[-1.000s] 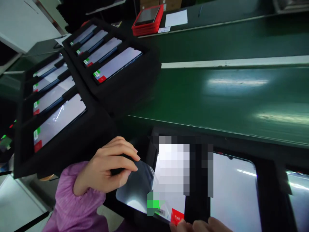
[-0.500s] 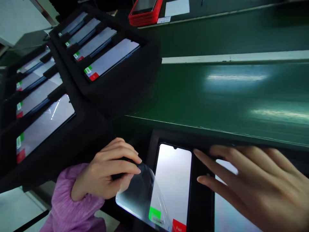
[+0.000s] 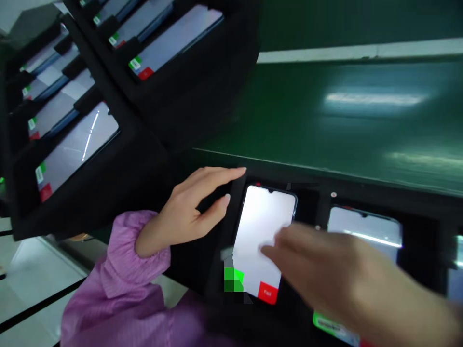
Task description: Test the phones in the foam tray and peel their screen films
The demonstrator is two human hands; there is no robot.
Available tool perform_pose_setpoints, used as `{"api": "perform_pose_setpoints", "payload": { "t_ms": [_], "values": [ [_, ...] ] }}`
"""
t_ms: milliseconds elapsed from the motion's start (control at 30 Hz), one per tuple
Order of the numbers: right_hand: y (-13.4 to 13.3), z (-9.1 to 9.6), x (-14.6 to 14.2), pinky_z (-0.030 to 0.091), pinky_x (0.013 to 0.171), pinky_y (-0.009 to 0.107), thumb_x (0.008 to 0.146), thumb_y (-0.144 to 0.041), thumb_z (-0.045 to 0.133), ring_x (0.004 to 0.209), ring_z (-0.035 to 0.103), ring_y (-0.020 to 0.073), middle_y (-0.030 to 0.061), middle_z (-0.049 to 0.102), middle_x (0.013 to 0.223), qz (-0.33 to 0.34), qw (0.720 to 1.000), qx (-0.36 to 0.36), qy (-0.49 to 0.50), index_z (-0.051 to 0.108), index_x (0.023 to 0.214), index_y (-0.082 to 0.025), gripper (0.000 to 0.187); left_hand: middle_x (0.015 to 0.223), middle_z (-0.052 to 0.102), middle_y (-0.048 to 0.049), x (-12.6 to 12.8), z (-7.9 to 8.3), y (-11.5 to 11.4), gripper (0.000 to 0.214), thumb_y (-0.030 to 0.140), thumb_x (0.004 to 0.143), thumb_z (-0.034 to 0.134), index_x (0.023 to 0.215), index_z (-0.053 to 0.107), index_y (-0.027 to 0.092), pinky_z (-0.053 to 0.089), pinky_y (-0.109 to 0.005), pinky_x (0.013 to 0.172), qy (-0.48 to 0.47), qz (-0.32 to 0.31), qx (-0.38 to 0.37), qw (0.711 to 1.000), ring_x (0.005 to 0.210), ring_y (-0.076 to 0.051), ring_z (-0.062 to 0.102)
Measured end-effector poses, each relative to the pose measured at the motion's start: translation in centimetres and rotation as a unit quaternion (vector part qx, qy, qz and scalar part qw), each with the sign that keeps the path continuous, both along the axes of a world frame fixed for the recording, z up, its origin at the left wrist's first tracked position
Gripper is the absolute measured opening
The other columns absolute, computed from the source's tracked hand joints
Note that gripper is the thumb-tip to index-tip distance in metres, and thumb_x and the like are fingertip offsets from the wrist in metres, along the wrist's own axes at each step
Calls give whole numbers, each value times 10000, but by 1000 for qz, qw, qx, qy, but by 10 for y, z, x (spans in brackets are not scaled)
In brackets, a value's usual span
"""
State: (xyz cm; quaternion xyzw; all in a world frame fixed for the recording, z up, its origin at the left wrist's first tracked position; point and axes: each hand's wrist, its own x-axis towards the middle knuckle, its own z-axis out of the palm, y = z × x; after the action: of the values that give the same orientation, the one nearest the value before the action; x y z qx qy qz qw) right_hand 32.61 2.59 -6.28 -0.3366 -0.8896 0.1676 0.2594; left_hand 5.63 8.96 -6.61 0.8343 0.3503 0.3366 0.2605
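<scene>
A smartphone (image 3: pixel 262 226) with a lit white screen lies in a black tray (image 3: pixel 231 217). Its lower corners show a green patch and a red patch reading "Fail". To the left of its upper half, my left hand (image 3: pixel 195 207) is open, index finger stretched out and thumb apart, with nothing in it. My right hand (image 3: pixel 325 265) is blurred over the phone's right side; its fingertips are at the screen, and whether they touch or hold anything is unclear. Under that hand, a second smartphone (image 3: pixel 365 231) is partly hidden.
Two black foam trays at the left hold several lit phones, among them a near phone (image 3: pixel 83 149) and a farther phone (image 3: pixel 177 38). A green work surface (image 3: pixel 307 130) with a pale strip (image 3: pixel 361 50) lies beyond the tray. Another phone (image 3: pixel 456 284) shows at the right edge.
The clear film in my left hand is no longer visible, and that hand has opened and moved up and right. My right hand has swung left over the phone. The view has shifted.
</scene>
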Motion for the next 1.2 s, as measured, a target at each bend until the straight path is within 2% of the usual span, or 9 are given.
{"api": "perform_pose_setpoints", "payload": {
  "t_ms": [67,200,300,467,633,833,933,1067,1200],
  "values": [
    [25,4,6,431,472,253,1116,-237,560,536,555,83,-16,658,776,-78,986,-131,64,697,969,-218,202,1306,792,-60,-12,-4,-19,458,91,1035,646,1461,679,254,651,-333,1000,-27,43,-31,998,1130,-178,761],
    [48,7,20,350,410,209,1044,-401,693,457,512,63,-35,648,678,-233,907,-321,143,705,998,-203,204,1210,812,-47,-36,-18,-72,416,78,1026,660,1395,720,260,663,-290,958,-45,85,-93,991,1075,-158,775],
    [47,12,23,338,440,210,1021,-379,732,467,520,43,-42,658,684,-305,880,-327,163,698,1001,-174,209,1269,802,-57,-45,-29,-112,412,109,1036,670,1413,707,272,661,-313,1018,-39,84,-133,987,1162,-177,768],
    [34,16,17,311,484,231,1009,-432,722,483,529,24,-68,659,673,-332,879,-307,153,700,1070,-156,284,1450,716,-86,-46,-38,-153,476,252,1043,722,1509,635,299,633,-406,1128,-26,75,-136,988,1355,-245,696],
    [22,19,7,334,540,243,1000,-364,731,518,521,-3,-75,672,721,-342,882,-290,144,698,1069,-137,239,1604,550,-160,-29,-36,-140,692,694,976,736,1541,622,311,554,-587,1174,70,46,-36,996,1443,-379,575],
    [14,22,2,398,639,271,1032,-387,698,640,554,15,-51,718,882,-347,889,-276,111,713,1129,-152,254,1635,467,-193,15,-30,-108,1007,998,795,591,1503,680,287,73,-895,1255,168,37,38,984,1485,-486,381],
    [10,22,2,455,737,304,1052,-384,681,781,614,61,-20,740,965,-335,896,-272,103,716,1117,-157,239,1587,488,-158,10,-27,-112,971,1013,783,584,1486,702,352,14,-873,1269,163,-2,4,987,1452,-461,393],
    [5,15,1,457,677,277,1056,-362,695,730,606,63,2,757,988,-309,904,-280,92,707,1095,-170,197,1508,550,-141,-22,-29,-125,839,945,942,434,1444,725,338,366,-685,1264,39,6,-88,995,1398,-387,511],
    [-4,6,2,412,488,258,1071,-431,658,519,548,69,11,779,983,-260,906,-327,67,681,1166,-217,235,1447,602,-124,-41,-42,-135,638,736,1057,554,1499,631,282,551,-455,1138,-134,86,-114,981,1315,-278,617]
  ]
}}
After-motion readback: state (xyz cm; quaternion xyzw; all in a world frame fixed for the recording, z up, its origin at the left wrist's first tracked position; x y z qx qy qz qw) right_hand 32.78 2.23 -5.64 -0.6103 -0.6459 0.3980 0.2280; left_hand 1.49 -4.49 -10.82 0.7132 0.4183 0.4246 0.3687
